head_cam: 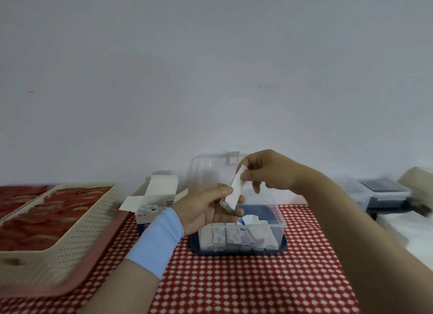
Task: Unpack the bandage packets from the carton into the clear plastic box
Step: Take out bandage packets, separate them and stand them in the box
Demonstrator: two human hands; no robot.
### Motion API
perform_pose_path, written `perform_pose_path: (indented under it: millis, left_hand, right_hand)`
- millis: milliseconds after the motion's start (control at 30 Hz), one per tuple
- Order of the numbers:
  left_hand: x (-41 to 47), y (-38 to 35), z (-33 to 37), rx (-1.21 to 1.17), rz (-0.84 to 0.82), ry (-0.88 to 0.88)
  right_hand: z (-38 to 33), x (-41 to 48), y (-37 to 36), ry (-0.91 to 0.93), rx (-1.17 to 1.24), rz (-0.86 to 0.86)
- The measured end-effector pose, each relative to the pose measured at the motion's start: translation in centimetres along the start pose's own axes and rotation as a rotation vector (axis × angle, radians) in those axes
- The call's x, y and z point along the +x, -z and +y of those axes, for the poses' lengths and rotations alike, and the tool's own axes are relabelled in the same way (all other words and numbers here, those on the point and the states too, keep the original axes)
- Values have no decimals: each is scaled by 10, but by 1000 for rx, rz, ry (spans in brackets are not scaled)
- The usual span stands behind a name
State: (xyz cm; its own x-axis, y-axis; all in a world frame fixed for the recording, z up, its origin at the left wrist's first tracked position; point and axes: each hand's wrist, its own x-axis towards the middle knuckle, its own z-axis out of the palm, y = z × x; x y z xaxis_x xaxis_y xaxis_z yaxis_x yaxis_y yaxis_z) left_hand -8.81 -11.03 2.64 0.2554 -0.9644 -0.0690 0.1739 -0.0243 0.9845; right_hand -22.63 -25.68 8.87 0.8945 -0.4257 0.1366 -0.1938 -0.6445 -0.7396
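Observation:
A white bandage packet [235, 192] is held upright above the clear plastic box [280, 222]. My left hand [208, 208], with a light blue wristband, grips its lower end. My right hand [267, 170] pinches its top end between thumb and fingers. The box stands on a dark blue lid or tray [284, 243] and has a row of bandage packets [236, 237] standing along its near wall, plus a loose one behind them. The open white carton [154, 196] lies to the left of the box, flaps up, with small packets visible inside.
A cream perforated basket [77, 229] on a pink tray fills the left side. A clear lid [210, 170] leans on the wall behind the box. Dark-lidded containers [384, 192] and a white surface sit at right. A red-and-white checked cloth [234, 285] covers the table.

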Motion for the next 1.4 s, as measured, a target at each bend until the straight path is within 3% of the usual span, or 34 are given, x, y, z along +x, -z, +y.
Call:
perform_pose_path:
  millis: [67,167,233,300,600,900,1200,1400]
  left_hand:
    - [14,-8,0,287,57,19]
    - [31,-15,-3,905,146,-36]
    - [39,-21,-6,1179,80,-33]
    - [46,-26,-10,1275,-42,42]
    - [64,-25,-38,1419,-211,223]
    - [70,-17,-47,1550,-271,158]
    - [70,-16,-47,1491,-229,52]
    - [66,-18,-42,1512,-252,103]
  right_hand:
    - [16,2,16,-50,-141,28]
    - [40,10,28,-129,-414,20]
    - [51,17,27,-177,-555,-17]
    - [57,23,19,-212,-663,-70]
    - [84,36,-23,-293,-788,-205]
    - [93,36,-37,-263,-998,-184]
    - [88,29,-34,-171,-1147,-73]
    - [82,17,-34,-140,-1138,-230]
